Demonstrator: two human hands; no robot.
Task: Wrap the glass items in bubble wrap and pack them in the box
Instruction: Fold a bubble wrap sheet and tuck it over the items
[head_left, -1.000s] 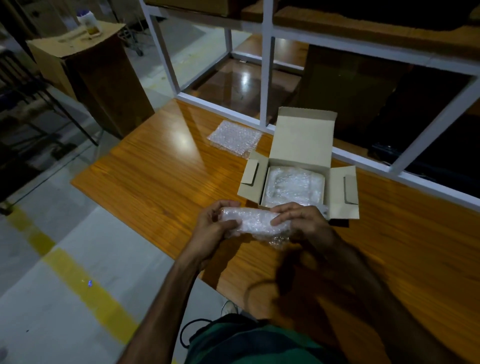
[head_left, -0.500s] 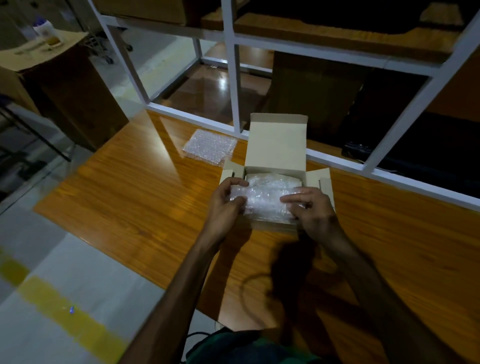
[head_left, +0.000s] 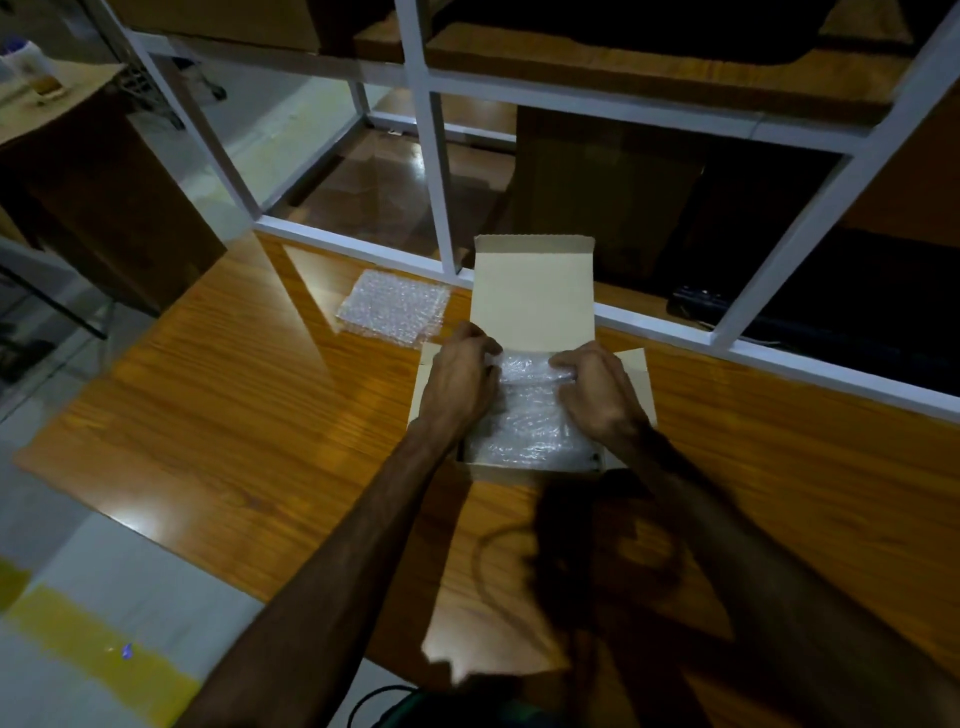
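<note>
desk (head_left: 218, 415): wood grain, varnished, glossy, mirrors the light left of the hands.
box (head_left: 535, 296): matt tan cardboard, smooth.
wrapped bundle (head_left: 524, 421): clear bubbled plastic, shiny, under the hands.
spare bubble wrap (head_left: 395, 306): same bubbled plastic.
rack frame (head_left: 431, 171): smooth white-painted bars beyond the hands.

Both forearms are bare from the lower frame edge up to the wrists, with no sleeve, watch, band or ring to be seen on either. The left hand (head_left: 457, 382) and right hand (head_left: 597, 389) wear no gloves. At the bottom edge, a strip of dark green clothing (head_left: 467, 714) shows at the torso, with a thin black cable (head_left: 363, 701) looping beside it; more cannot be made out in the dim light.
</note>
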